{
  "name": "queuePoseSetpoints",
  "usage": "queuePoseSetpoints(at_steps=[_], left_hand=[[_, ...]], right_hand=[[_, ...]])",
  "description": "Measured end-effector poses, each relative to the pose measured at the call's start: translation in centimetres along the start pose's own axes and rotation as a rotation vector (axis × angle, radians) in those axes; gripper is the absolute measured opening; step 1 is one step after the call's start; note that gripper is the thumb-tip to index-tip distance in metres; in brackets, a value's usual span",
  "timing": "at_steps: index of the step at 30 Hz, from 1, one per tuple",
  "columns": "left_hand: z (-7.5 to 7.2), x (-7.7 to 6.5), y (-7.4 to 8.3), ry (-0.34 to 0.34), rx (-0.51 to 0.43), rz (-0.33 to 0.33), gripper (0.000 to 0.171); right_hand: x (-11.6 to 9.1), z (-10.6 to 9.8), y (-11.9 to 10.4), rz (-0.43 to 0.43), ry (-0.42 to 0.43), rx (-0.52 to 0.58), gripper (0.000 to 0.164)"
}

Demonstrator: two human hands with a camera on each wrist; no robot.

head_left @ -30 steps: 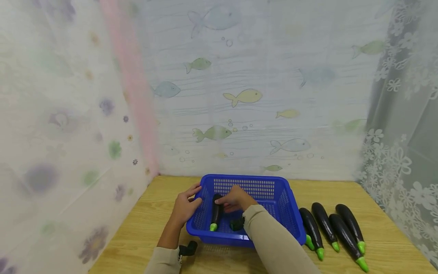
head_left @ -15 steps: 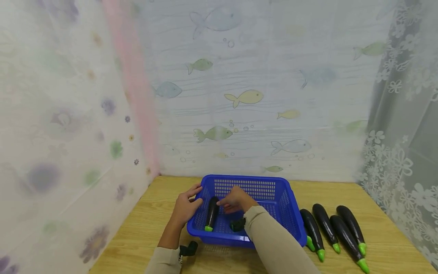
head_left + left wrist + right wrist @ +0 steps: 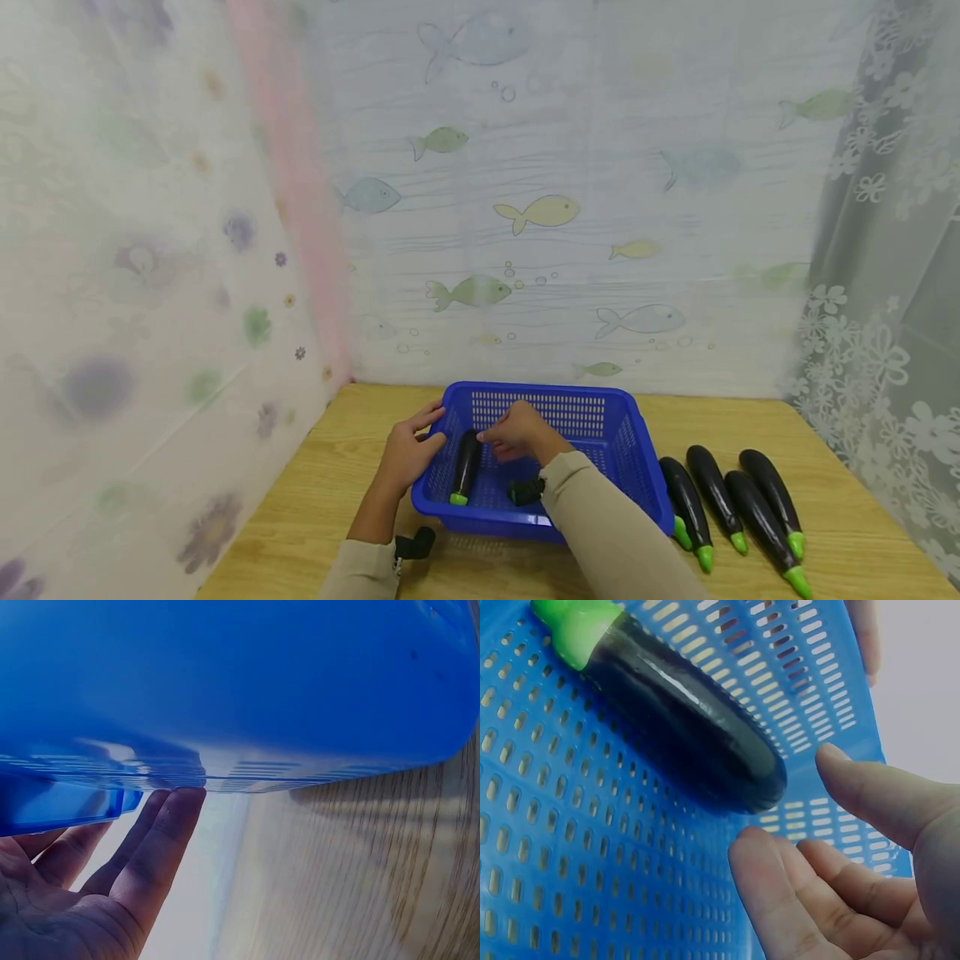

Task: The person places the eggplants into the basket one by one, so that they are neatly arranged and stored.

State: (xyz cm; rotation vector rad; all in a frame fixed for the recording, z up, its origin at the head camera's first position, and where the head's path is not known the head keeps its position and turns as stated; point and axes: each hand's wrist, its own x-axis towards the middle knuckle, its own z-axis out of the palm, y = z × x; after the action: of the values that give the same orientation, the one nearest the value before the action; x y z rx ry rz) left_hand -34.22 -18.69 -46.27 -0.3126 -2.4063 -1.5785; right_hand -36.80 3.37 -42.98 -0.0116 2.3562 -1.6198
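Note:
Inside the blue plastic basket [image 3: 495, 523], a dark purple eggplant [image 3: 467, 467] with a green stem end lies along the left side. My right hand [image 3: 519, 429] reaches into the basket beside the eggplant's rounded end. In the right wrist view a gap shows between the eggplant [image 3: 686, 716] and the thumb and loosely bent fingers [image 3: 765, 881], with nothing between them. My left hand [image 3: 408, 452] rests at the basket's left rim. Its nearly straight fingers [image 3: 161, 855] touch the outer side of the basket [image 3: 300, 675] in the left wrist view.
Several more eggplants [image 3: 761, 517] lie on the wooden table [image 3: 360, 417] right of the basket, green ends toward me. A green piece [image 3: 681, 533] shows between the basket and the closest one. A fish-patterned curtain [image 3: 540, 317] hangs behind the table.
My right hand has let go of the eggplant, which now lies a little further left on the basket's floor. The left hand has stayed at the rim.

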Motion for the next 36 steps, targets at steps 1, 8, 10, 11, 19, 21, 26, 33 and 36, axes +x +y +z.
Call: queuePoseSetpoints(at_steps=[1,8,10,11,19,21,26,33,36], left_hand=[[0.0,0.0,0.0,-0.001,0.001,0.001,0.050],[-0.3,0.2,-0.1,-0.020,0.028,0.004,0.050],[-0.4,0.3,0.0,-0.025,0.026,0.007,0.050],[-0.5,0.3,0.0,-0.027,0.027,0.011,0.051],[-0.9,0.1,0.1,-0.037,0.018,0.004,0.051],[-1.0,0.0,0.2,-0.035,0.009,-0.005,0.050],[-0.9,0.1,0.1,-0.037,0.003,-0.013,0.050],[-0.5,0.1,-0.1,-0.030,0.008,0.011,0.051],[-0.5,0.0,0.0,-0.023,0.004,-0.006,0.051]], right_hand=[[0.0,-0.1,0.0,0.000,0.000,0.003,0.034],[-0.3,-0.8,-0.6,-0.037,-0.013,0.049,0.045],[-0.6,-1.1,-1.0,-0.062,-0.020,0.048,0.047],[-0.7,-1.2,-1.2,-0.077,-0.024,0.041,0.046],[-2.0,-3.0,-1.7,-0.120,-0.069,0.047,0.043],[-2.4,-3.6,-1.7,-0.122,-0.069,0.049,0.045],[-3.3,-5.3,-1.7,-0.118,-0.048,0.016,0.047],[-4.7,-8.2,-1.6,-0.144,-0.019,-0.038,0.048],[-5.2,-9.2,-1.3,-0.156,-0.016,-0.055,0.050]])
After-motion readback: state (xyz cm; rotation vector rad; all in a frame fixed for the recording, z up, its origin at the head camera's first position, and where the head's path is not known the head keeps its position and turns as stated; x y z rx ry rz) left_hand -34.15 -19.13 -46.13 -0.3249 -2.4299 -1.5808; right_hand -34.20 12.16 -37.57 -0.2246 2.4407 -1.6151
